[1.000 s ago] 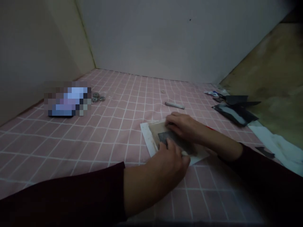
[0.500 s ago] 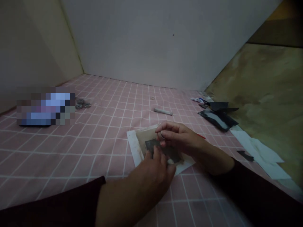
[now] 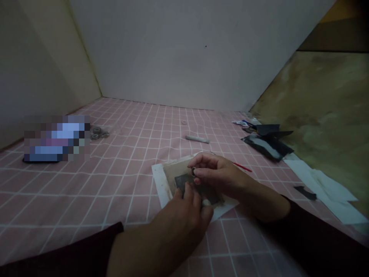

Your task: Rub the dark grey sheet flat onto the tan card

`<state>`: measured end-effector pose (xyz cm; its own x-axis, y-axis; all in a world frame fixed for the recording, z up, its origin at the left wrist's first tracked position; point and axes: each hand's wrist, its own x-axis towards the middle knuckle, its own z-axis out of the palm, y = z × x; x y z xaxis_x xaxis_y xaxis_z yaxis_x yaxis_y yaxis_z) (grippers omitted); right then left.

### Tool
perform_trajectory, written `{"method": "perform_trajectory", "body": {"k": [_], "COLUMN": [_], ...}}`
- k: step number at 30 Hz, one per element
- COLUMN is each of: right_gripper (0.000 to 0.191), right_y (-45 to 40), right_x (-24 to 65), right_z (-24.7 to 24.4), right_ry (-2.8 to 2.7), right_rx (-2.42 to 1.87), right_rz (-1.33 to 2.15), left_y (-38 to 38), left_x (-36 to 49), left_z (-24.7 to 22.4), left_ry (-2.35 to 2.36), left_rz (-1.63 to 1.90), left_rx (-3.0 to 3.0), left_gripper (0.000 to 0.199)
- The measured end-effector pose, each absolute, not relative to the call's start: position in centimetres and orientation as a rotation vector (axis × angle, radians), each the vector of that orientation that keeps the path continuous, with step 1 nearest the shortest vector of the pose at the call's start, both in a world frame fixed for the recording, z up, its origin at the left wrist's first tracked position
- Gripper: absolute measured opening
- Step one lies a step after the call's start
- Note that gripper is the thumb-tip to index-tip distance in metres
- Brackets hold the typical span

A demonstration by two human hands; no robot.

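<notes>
White paper (image 3: 157, 184) lies on the pink checked cloth, with a brown sheet (image 3: 170, 168) on it and a dark grey rectangular piece (image 3: 181, 180) on top. My left hand (image 3: 187, 209) rests over the dark piece, fingers spread and fingertips touching it. A small pale object (image 3: 205, 202) shows beside its thumb; whether the hand grips it is unclear. Above the sheet, my right hand (image 3: 215, 173) pinches a small dark ring (image 3: 193, 171) between thumb and forefinger.
Beyond the paper lies a grey tube (image 3: 197, 139), with a small pale ring (image 3: 184, 122) behind. A pixelated device (image 3: 56, 142) and round metal parts (image 3: 98, 132) are left. To the right are a red stick (image 3: 242, 166), black packets (image 3: 269, 145) and white strips (image 3: 331, 188).
The view has shifted slightly. My right hand has turned a little, and the ring in its pinch shows more clearly. More of the red stick shows. My left hand stays over the dark piece.
</notes>
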<state>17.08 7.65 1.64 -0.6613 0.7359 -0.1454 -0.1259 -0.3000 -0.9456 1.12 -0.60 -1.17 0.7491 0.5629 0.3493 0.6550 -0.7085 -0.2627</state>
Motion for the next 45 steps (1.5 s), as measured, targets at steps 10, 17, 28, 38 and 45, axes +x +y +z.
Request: {"method": "perform_trajectory", "body": {"k": [10,17,28,38,45], "right_gripper": [0.015,0.008,0.011,0.014,0.012], "right_y": [8.0,7.8,7.8,8.4,8.3], "right_x": [17.1,16.9,16.9,17.1,17.0], "right_z": [1.2,1.8,1.7,0.7,1.4], "right_ry": [-1.468,-1.671,-1.548,-1.233,-1.153], "right_rx": [-0.797,-0.851,-0.867,-0.807,-0.822], "right_rz": [1.901,1.700,1.742,1.988,2.037], "left_y": [-0.6,-0.5,-0.7,-0.7,-0.8], "left_x": [1.0,1.0,0.9,0.9,0.9], "left_z": [-1.0,-0.6,-0.8,-0.9,-0.6], "left_ry": [-0.927,-0.918,-0.931,-0.935,-0.944], "left_rz": [-0.363,-0.374,-0.274,-0.280,-0.268], "left_rx": [-2.586,-2.609,-2.607,-2.609,-2.620], "left_gripper": [0.017,0.012,0.020,0.019,0.011]}}
